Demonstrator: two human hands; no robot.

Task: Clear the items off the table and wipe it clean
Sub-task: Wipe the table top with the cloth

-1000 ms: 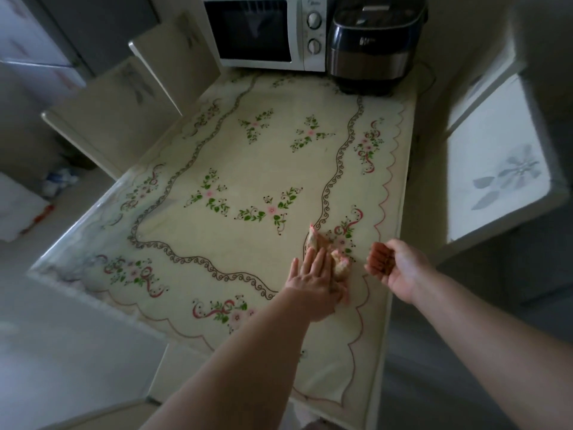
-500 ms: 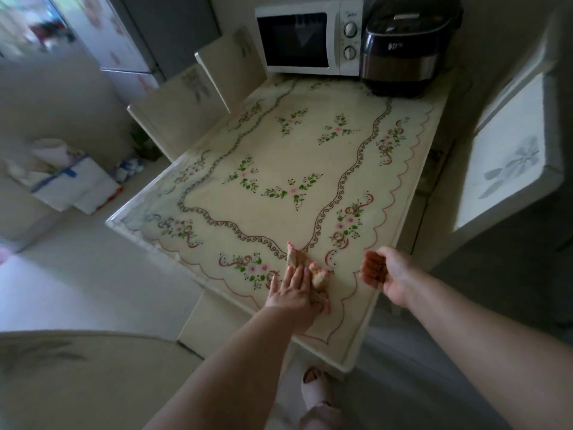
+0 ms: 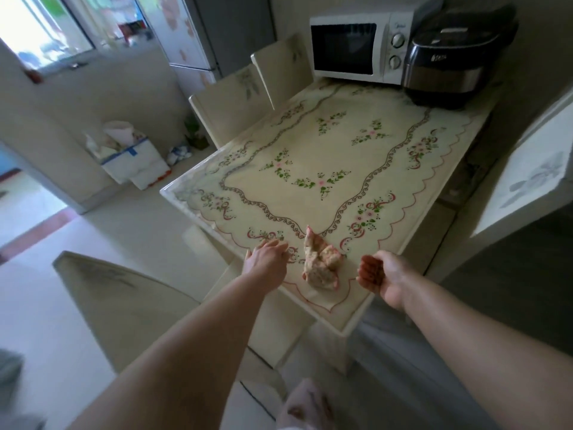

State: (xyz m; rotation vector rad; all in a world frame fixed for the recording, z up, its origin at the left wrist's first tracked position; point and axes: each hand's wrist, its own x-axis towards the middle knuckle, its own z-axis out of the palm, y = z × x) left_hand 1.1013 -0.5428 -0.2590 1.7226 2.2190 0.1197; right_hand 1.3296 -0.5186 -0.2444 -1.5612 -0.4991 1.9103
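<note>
A crumpled floral wiping cloth (image 3: 321, 264) lies on the near edge of the table (image 3: 356, 318), which is covered by a cream flowered tablecloth (image 3: 338, 150). My left hand (image 3: 267, 256) rests flat on the tablecloth just left of the cloth, fingers straight, apart from it. My right hand (image 3: 382, 276) hovers off the table's near right edge, palm up and loosely cupped; I see nothing in it.
A white microwave (image 3: 356, 48) and a dark rice cooker (image 3: 455, 60) stand at the table's far end. Two chairs (image 3: 248, 100) line the left side, another chair back (image 3: 124, 302) is near me, and a white cabinet (image 3: 533, 178) is on the right.
My left hand has lifted off the cloth and slid left, leaving the cloth on the table. The view has pulled back from the table. My right hand stays cupped at the edge.
</note>
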